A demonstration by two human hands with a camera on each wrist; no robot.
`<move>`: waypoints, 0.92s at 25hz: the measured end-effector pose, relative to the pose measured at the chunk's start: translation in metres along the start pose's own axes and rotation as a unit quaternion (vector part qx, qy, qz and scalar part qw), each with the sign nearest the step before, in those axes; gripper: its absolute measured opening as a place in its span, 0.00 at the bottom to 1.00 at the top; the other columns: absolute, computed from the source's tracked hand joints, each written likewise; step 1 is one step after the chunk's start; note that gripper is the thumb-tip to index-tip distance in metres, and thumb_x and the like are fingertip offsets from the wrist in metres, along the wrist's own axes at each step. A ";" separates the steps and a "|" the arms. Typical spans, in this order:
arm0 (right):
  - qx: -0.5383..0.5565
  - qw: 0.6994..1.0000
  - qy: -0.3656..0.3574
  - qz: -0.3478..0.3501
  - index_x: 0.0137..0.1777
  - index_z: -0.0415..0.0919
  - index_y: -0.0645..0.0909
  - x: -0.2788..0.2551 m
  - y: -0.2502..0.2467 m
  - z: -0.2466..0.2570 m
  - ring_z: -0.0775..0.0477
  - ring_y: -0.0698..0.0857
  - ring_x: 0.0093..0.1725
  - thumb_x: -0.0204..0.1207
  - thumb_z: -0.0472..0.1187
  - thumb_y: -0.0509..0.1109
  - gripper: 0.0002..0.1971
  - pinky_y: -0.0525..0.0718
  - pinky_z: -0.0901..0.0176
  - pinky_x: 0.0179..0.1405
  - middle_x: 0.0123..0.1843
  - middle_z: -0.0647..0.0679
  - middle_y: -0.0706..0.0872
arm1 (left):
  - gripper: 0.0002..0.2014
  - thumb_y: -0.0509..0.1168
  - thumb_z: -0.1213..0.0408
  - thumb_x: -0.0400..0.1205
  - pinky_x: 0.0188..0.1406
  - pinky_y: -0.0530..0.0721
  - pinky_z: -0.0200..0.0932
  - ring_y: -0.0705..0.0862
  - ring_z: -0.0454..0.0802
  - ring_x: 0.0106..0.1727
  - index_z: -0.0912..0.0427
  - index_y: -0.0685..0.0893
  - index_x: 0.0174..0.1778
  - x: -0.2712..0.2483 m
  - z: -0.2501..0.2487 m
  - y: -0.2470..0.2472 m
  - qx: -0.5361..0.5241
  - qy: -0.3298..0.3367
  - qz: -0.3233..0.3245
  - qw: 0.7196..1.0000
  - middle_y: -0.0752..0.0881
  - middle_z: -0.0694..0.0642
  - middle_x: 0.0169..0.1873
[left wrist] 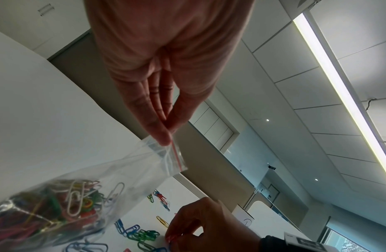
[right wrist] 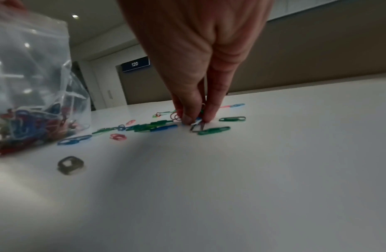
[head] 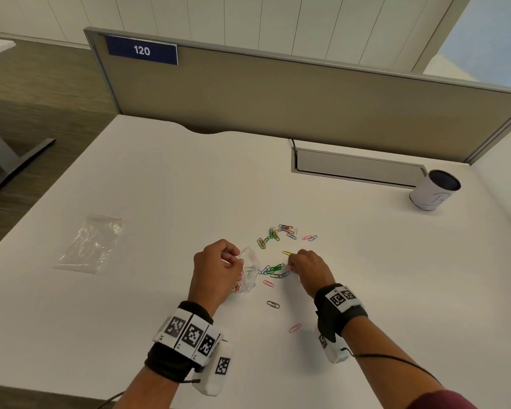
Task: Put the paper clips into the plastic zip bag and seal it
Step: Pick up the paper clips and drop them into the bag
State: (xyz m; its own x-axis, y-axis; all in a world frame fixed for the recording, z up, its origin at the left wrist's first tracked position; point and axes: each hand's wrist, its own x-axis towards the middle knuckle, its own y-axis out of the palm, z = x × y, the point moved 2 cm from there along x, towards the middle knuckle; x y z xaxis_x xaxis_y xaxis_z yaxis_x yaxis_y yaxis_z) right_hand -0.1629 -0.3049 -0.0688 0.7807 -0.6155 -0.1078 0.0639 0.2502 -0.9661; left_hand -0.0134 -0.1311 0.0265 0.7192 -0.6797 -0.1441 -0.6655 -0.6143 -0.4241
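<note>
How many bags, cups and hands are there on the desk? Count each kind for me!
Zip bags: 2, the held zip bag and the spare zip bag lying flat.
Cups: 1, the white cup.
Hands: 2, the left hand pinching the held zip bag, the right hand pinching paper clips.
Total: 5

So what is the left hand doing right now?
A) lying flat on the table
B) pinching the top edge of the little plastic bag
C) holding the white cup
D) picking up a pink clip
B. The left hand pinches the zip bag at its red-striped top edge, and the bag already holds a heap of coloured paper clips; the white cup stands untouched far off to the right.
</note>
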 end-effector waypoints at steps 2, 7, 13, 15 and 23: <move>-0.043 0.999 -0.026 0.013 0.55 0.38 0.81 -0.001 0.001 0.003 0.37 0.84 0.49 0.80 0.33 0.63 0.08 0.82 0.49 0.45 0.49 0.39 0.86 | 0.03 0.71 0.73 0.76 0.38 0.93 0.55 0.91 0.52 0.31 0.64 0.84 0.43 0.000 -0.001 0.000 0.002 -0.001 0.002 1.000 0.89 0.61 0.37; 0.140 0.983 0.115 -0.040 0.47 0.36 0.86 -0.002 -0.017 -0.006 0.43 0.84 0.40 0.76 0.31 0.66 0.07 0.78 0.62 0.40 0.42 0.42 0.89 | 0.03 0.72 0.72 0.76 0.38 0.93 0.55 0.92 0.51 0.32 0.63 0.84 0.43 0.001 0.000 0.000 0.002 -0.003 0.000 1.000 0.89 0.59 0.37; 0.627 0.769 0.112 -0.065 0.47 0.24 0.84 -0.017 -0.064 0.036 0.37 0.90 0.43 0.70 0.26 0.75 0.07 0.91 0.57 0.47 0.44 0.28 0.89 | 0.03 0.71 0.73 0.76 0.37 0.93 0.54 0.92 0.52 0.30 0.64 0.84 0.42 0.002 0.001 -0.002 -0.005 0.000 -0.005 1.000 0.89 0.61 0.35; 0.641 0.765 0.060 -0.018 0.49 0.24 0.84 -0.017 -0.072 0.062 0.39 0.90 0.43 0.71 0.26 0.75 0.08 0.91 0.52 0.51 0.43 0.30 0.89 | 0.03 0.71 0.73 0.76 0.36 0.93 0.52 0.91 0.51 0.30 0.63 0.84 0.42 0.002 0.000 -0.003 0.000 0.004 -0.003 1.000 0.89 0.62 0.35; 0.307 0.951 0.004 0.038 0.56 0.36 0.85 -0.007 -0.061 0.118 0.45 0.90 0.53 0.74 0.23 0.67 0.14 0.88 0.59 0.51 0.55 0.40 0.90 | 0.05 0.70 0.74 0.76 0.37 0.93 0.53 0.91 0.52 0.31 0.62 0.85 0.45 0.002 0.003 -0.008 0.013 0.012 -0.021 1.000 0.88 0.60 0.37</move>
State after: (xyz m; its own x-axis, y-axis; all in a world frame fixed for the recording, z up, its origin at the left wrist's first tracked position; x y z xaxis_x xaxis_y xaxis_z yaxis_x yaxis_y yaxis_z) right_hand -0.0991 -0.2275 0.0182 0.7935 -0.5826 -0.1759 0.3602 0.6825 -0.6360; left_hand -0.0060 -0.1264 0.0269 0.7404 -0.6641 -0.1039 -0.6297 -0.6313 -0.4527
